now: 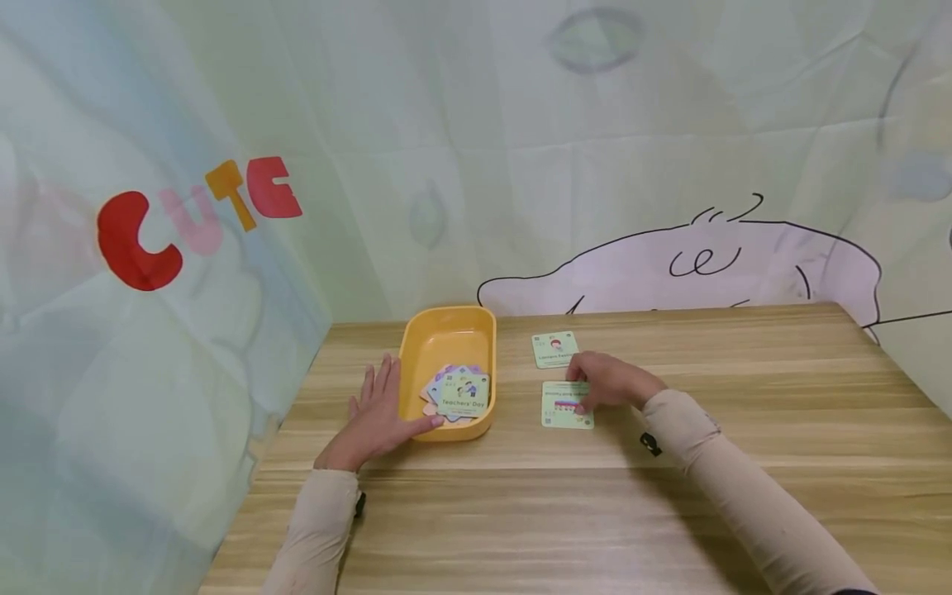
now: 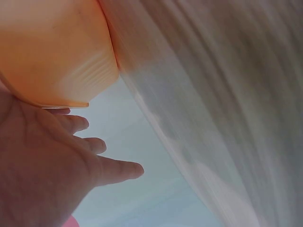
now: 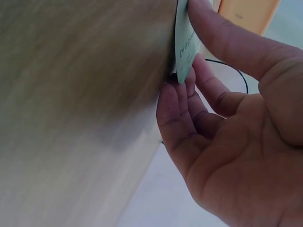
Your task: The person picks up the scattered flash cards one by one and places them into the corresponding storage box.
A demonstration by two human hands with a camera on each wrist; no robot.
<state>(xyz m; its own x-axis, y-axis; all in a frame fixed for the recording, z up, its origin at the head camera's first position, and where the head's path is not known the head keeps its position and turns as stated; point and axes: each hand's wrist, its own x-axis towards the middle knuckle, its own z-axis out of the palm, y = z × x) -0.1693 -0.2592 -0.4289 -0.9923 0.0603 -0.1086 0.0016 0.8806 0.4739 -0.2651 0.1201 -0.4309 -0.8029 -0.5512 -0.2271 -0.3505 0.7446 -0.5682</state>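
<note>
A yellow plastic tray [image 1: 449, 340] stands on the wooden table, with several square cards fanned at its near end. Topmost among them is a green Teachers' Day card [image 1: 470, 405]. My left hand [image 1: 372, 420] rests against the tray's left side, fingers spread and thumb over the near rim. To the right of the tray, my right hand [image 1: 613, 382] pinches a green Dragon Boat Festival card [image 1: 556, 406] by its right edge. In the right wrist view the thumb lies over this card [image 3: 184, 47] and fingertips meet its lower edge. Another green card [image 1: 550, 351] lies just behind, partly overlapped by the hand.
The wooden table [image 1: 491, 521] runs back to a printed cloth backdrop [image 1: 416, 149] with a cartoon outline. More cloth, lettered CUTE, hangs along the left side. A small black device [image 1: 650, 444] sits at the right wrist.
</note>
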